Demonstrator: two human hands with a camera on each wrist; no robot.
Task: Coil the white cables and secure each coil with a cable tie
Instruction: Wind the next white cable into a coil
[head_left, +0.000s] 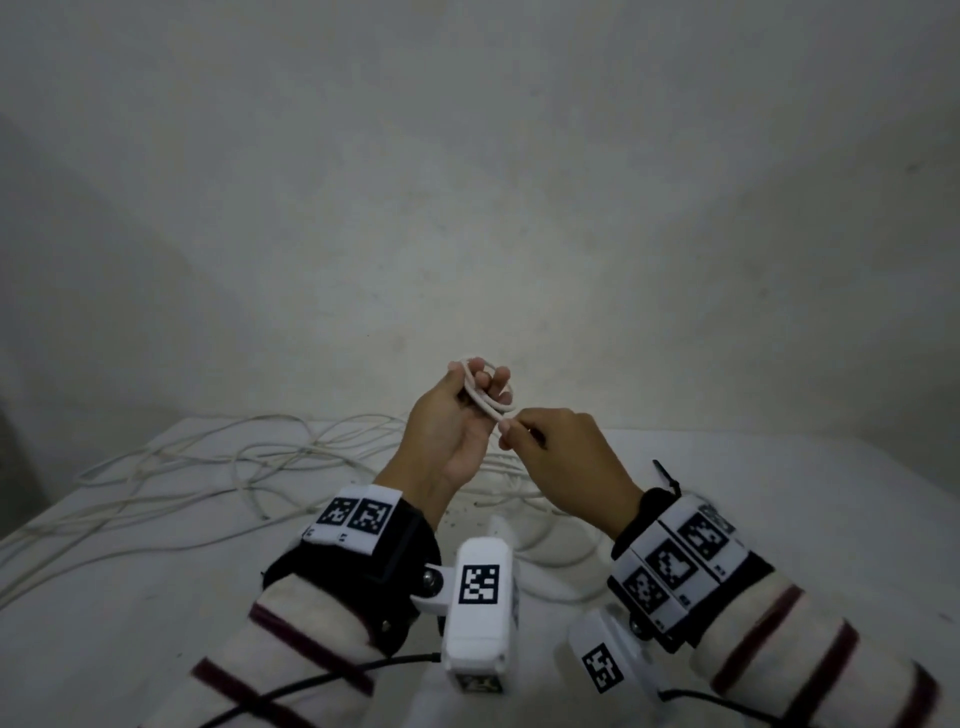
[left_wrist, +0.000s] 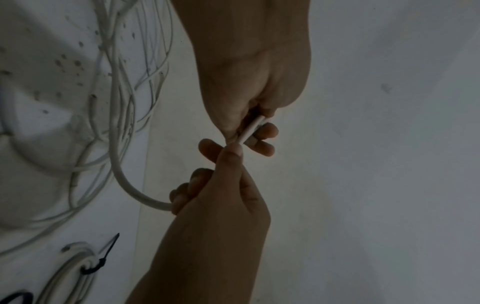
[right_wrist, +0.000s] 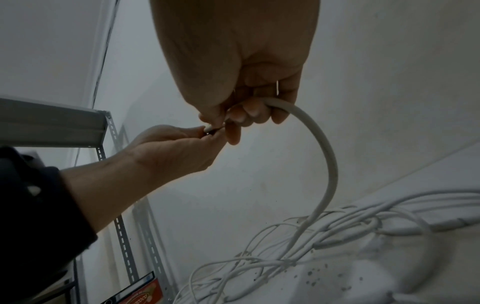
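My left hand (head_left: 480, 387) is raised above the table, palm toward me, gripping a small coil of white cable (head_left: 488, 402) wound round its fingers. In the left wrist view the coil's strands (left_wrist: 250, 129) show between the curled fingers (left_wrist: 265, 131). Just to its right, my right hand (head_left: 506, 428) pinches the same cable next to the coil. The cable's free length (right_wrist: 324, 154) arcs out of the right hand (right_wrist: 228, 123) and drops to the tangle of loose white cables (head_left: 218, 467) on the table. A finished coil (left_wrist: 75, 265) bound with a black cable tie (left_wrist: 97, 264) lies under my right wrist.
The white table (head_left: 779, 493) runs up to a plain wall (head_left: 519, 208). Loose cables spread over its left and middle. A grey metal shelf rack (right_wrist: 52, 121) stands to the left, with a red-labelled package (right_wrist: 145, 292) low beside it. The tie's tail (head_left: 667, 478) pokes up by my right wrist.
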